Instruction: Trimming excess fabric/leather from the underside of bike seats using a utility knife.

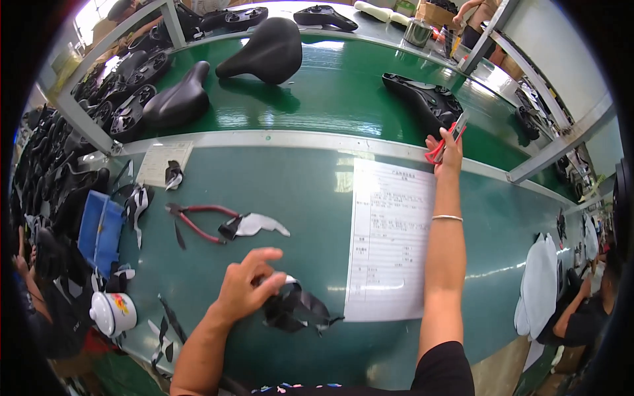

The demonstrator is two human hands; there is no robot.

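My right hand (pixel 450 150) reaches far forward at the table's back rail. It is closed around red-handled scissors (pixel 457 132), whose grey metal end points up. A black saddle lying underside up (pixel 422 99) is just beyond it. Beneath the right forearm lies a white printed sheet (pixel 386 244). My left hand (pixel 249 285) hovers low over the table with index finger and thumb apart. A crumpled black offcut with white edges (pixel 297 309) lies right by its thumb. Beyond the left hand rest red-handled pliers (pixel 208 221) and a black-and-white scrap (pixel 257 225).
Behind the rail, black saddles (pixel 267 53) stand on a green surface (pixel 330 86). Left are a blue bin (pixel 100 231), a white enamel pot (pixel 113 312) and more scraps (pixel 137 208). Pale cut pieces (pixel 538 287) hang over the right edge. Co-workers are around.
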